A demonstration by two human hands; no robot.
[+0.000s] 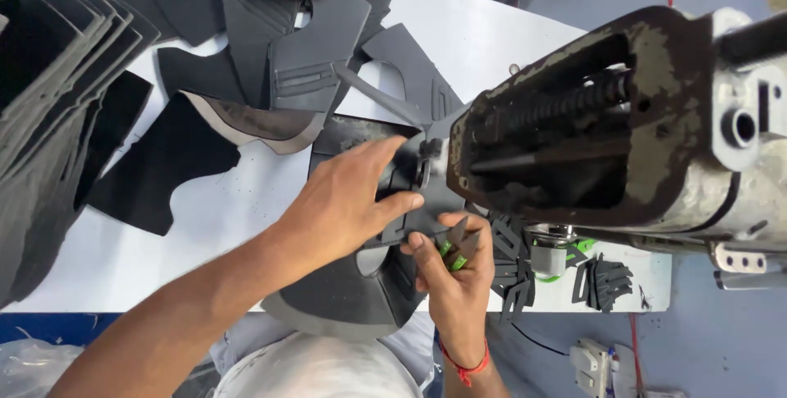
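Nearest the body, the right hand (456,271) pinches green-handled thread snips (456,249) while steadying the dark shoe-upper panel (352,291); the left hand (348,201) presses it flat toward the sewing machine head (607,131). Best kept taut, fingers clear of the needle.

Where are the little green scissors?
In the head view, the green-handled snips sit in the right hand, low and centre, just below the sewing machine's head and beside the left hand.

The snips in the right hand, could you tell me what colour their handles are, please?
Bright green, on the snips in the right hand, head view.
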